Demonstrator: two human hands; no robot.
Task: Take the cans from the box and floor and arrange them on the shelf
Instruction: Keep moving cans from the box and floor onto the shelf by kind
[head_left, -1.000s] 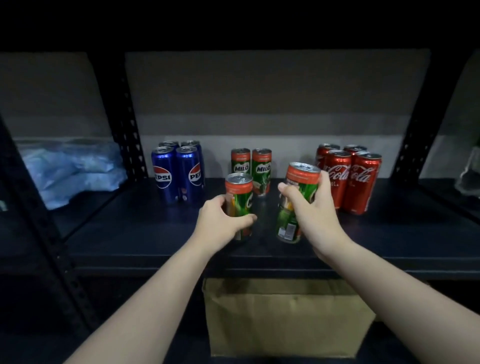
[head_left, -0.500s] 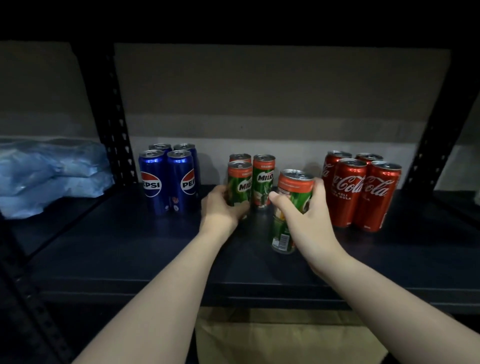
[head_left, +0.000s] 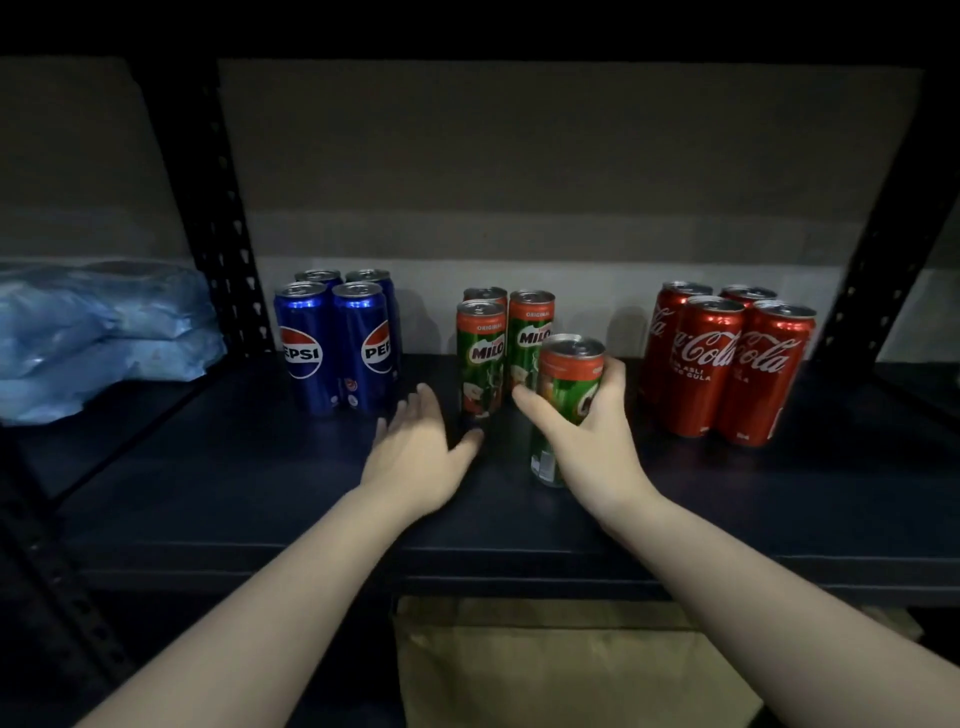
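On the dark shelf (head_left: 260, 483) stand three groups of cans. Several blue Pepsi cans (head_left: 332, 343) are at the left, three green Milo cans (head_left: 480, 358) in the middle, several red Coca-Cola cans (head_left: 727, 364) at the right. My right hand (head_left: 587, 436) grips a fourth Milo can (head_left: 569, 384), upright, just in front and to the right of the Milo group. My left hand (head_left: 415, 447) hovers open, fingers spread, just left of the front Milo can, apart from it.
Blue plastic-wrapped packs (head_left: 93, 332) lie on the neighbouring shelf bay at the left. Black perforated uprights (head_left: 218, 208) frame the bay on both sides. A brown cardboard box (head_left: 561, 665) sits below the shelf's front edge. A grey wall backs the shelf.
My left hand has let go of the Milo can it set in front of the group and has drawn back open. My right hand has brought its can closer to the group.
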